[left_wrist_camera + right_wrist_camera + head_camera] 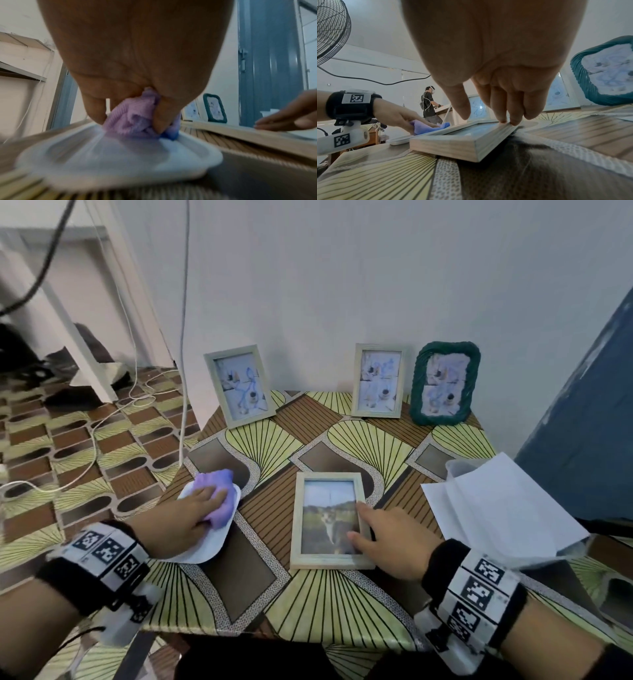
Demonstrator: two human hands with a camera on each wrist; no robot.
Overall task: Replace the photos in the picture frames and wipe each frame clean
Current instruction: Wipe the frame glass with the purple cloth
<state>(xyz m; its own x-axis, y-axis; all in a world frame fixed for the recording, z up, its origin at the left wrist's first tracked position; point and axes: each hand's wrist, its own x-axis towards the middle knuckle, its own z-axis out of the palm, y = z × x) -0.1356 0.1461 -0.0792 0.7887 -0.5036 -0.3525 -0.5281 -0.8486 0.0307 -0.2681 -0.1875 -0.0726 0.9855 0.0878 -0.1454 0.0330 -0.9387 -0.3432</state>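
Observation:
A pale wooden picture frame point(327, 560) with a cat photo lies flat in the middle of the table. My right hand point(358, 522) rests its straight fingertips point(502, 119) on the frame's right border, thumb hovering over the glass. To the left, my left hand point(205, 503) pinches a crumpled purple cloth point(132, 119) that sits on a white plastic tray point(120, 159). Three frames stand against the wall: a pale one at the left point(239, 386), a pale one in the middle point(378, 381) and a green woven one point(445, 383), each with a bluish photo.
White paper sheets point(496, 508) lie at the table's right edge over a clear plastic container point(457, 467). A blue door point(589, 422) stands at the right. Cables point(92, 446) trail over the floor at the left. Another person point(428, 104) stands far off.

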